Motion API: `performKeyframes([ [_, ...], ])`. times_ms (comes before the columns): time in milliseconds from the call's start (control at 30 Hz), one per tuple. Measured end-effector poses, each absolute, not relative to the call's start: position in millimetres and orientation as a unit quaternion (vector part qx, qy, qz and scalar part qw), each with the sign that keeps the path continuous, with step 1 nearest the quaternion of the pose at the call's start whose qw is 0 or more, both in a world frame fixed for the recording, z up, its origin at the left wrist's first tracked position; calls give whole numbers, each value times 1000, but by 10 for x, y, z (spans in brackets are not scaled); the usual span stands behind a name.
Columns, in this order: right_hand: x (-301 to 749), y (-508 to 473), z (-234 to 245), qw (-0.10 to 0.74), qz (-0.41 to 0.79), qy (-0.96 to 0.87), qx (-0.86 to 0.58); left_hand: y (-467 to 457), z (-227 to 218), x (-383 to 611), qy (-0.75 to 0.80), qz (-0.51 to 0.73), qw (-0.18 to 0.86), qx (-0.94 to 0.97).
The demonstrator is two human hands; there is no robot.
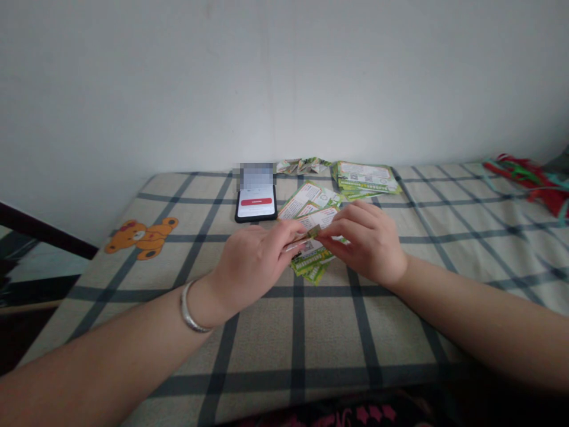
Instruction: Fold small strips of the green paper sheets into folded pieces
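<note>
My left hand, with a silver bangle at the wrist, pinches a thin flat packet between thumb and fingers. The packet is seen nearly edge-on, and its near end is hidden by my left fingers. My right hand pinches its other end with thumb and fingertips. Directly below and behind both hands lies a loose, overlapping pile of green-and-white printed packets, partly covered by my fingers.
A phone with a lit screen lies behind my left hand. Crumpled packets and a neater packet stack sit by the wall. A bear picture is at left on the checked tablecloth. Red and green fabric lies far right.
</note>
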State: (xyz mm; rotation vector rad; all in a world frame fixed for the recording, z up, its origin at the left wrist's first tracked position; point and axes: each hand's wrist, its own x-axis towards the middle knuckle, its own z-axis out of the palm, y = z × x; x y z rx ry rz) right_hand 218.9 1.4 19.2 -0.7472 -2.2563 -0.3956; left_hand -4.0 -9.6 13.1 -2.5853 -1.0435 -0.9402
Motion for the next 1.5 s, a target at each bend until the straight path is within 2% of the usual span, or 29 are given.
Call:
performKeyframes([
  [200, 2135, 10, 192, 407, -59, -842, -348, -75, 134, -32, -364, -324, 75, -870],
  [367, 2112, 28, 174, 390, 3, -856, -340, -60, 129, -34, -346, -321, 90, -877],
  [800, 2043, -2, 164, 379, 31, -873, -305, -62, 136, -32, -356, -290, 80, -885],
  [1033, 2007, -44, 187, 357, 74, -870, -332, -63, 145, -26, -353, -269, 87, -892],
  [1233, 2021, -19, 182, 328, 106, -869, -355, -42, 134, -18, -354, -264, 29, -897],
  [1500, 2052, -5, 173, 324, 114, -859, -380, -16, 100, -33, -402, -270, -108, -868],
])
